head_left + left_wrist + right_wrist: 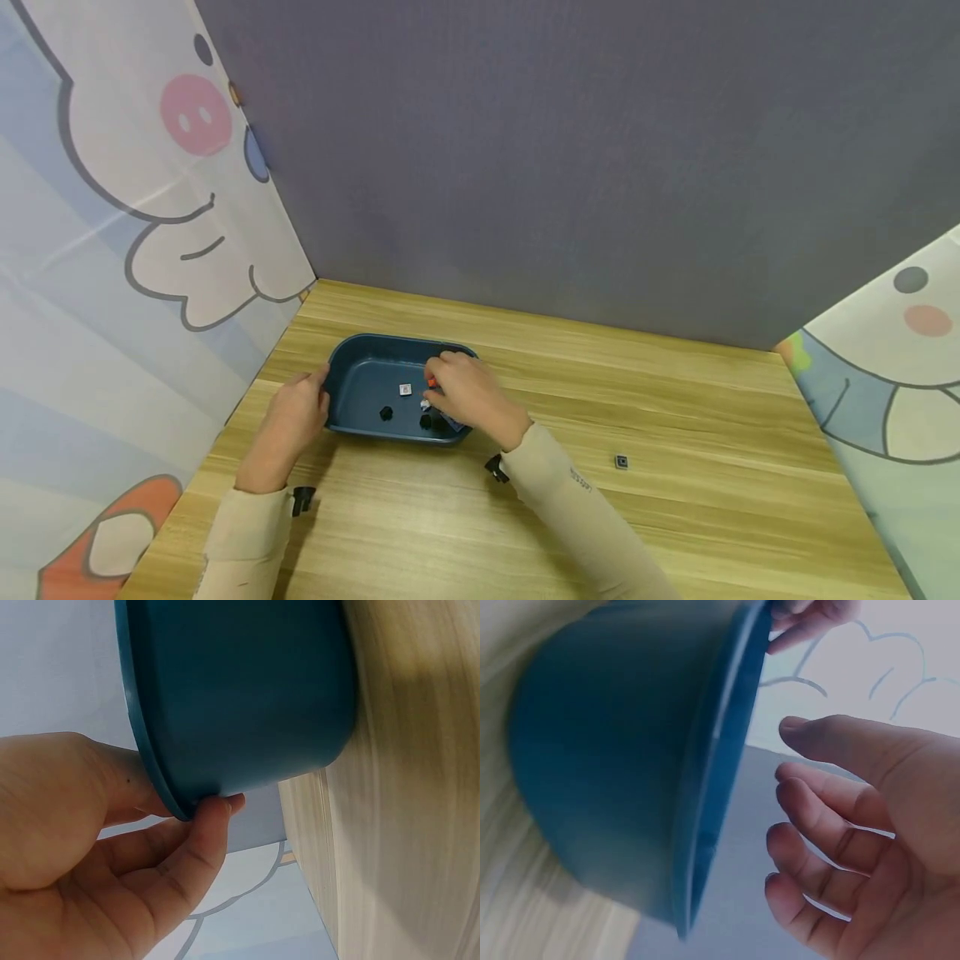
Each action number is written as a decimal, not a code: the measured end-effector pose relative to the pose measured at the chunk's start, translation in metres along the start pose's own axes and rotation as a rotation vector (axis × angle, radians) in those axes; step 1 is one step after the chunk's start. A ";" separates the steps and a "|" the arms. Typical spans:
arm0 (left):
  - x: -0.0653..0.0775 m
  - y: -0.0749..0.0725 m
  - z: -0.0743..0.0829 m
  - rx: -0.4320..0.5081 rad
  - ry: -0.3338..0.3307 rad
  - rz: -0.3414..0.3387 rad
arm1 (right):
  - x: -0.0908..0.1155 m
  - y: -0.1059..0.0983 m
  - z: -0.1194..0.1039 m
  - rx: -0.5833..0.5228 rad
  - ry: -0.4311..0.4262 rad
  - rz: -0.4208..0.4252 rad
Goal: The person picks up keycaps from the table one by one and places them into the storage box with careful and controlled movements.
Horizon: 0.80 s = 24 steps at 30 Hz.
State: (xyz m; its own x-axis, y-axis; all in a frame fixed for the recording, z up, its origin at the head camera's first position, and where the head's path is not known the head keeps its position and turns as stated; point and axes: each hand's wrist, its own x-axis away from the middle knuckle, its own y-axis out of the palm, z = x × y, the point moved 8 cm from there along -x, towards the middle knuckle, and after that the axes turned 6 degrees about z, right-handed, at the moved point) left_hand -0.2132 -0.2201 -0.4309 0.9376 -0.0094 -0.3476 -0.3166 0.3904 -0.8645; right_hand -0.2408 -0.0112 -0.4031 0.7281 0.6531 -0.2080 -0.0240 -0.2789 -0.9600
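Note:
A dark blue plastic basin (pixel 363 427) sits at the left of the wooden table. My left hand (pixel 296 408) grips its left rim, the thumb and fingers on either side of the edge in the left wrist view. Over the basin's right part is my right hand (pixel 468 392), fingers loosely bent and holding nothing in the right wrist view. Inside the basin lie a small white square piece (pixel 405 389), a black piece (pixel 386 413) and another black piece (pixel 426 422). Near my right fingertips show a small orange-red piece (pixel 432 382) and a whitish piece (pixel 425 405).
A small dark grey square piece (pixel 622 461) lies on the table to the right. A grey panel (pixel 555 167) rises behind the table (pixel 720 400). Cartoon-printed cloths (pixel 112 292) hang at both sides. A black wrist mount (pixel 303 500) is at the left sleeve.

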 end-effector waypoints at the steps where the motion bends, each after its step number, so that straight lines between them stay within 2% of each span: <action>1: 0.000 0.000 0.000 0.000 0.001 0.000 | 0.004 -0.003 0.002 -0.004 0.004 0.005; 5: 0.000 -0.001 0.000 -0.001 0.006 0.001 | 0.023 -0.012 0.011 0.012 0.031 0.027; 12: 0.000 -0.004 0.001 -0.002 0.020 0.011 | 0.063 -0.033 0.028 0.026 0.045 0.139; 24: 0.001 -0.005 0.002 0.000 0.016 0.017 | 0.119 -0.050 0.068 0.069 0.159 0.187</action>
State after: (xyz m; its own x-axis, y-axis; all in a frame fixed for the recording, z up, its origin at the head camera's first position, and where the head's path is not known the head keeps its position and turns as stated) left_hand -0.2108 -0.2206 -0.4262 0.9298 -0.0175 -0.3675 -0.3320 0.3909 -0.8585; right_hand -0.1994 0.1289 -0.3930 0.8053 0.4738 -0.3563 -0.2110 -0.3326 -0.9192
